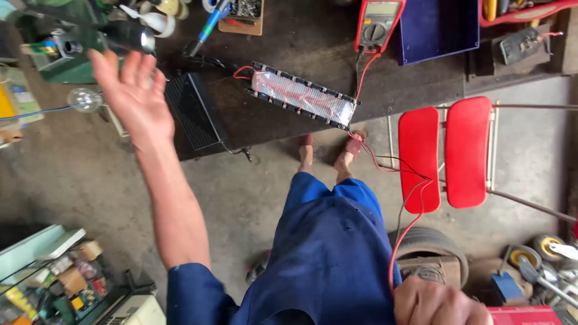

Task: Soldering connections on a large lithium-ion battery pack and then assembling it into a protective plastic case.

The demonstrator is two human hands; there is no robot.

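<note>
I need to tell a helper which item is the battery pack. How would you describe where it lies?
Start at the dark workbench. Below the red multimeter, near the bench's front edge, lies the battery pack. It alone is long, clear-wrapped and edged with black holders.

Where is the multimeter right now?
In the head view the red multimeter lies at the top edge of the dark workbench, beside the blue tray, just above the wrapped battery pack.

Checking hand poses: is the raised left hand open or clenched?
Open. The left hand has its fingers spread, palm showing, holding nothing, near a bulb.
</note>
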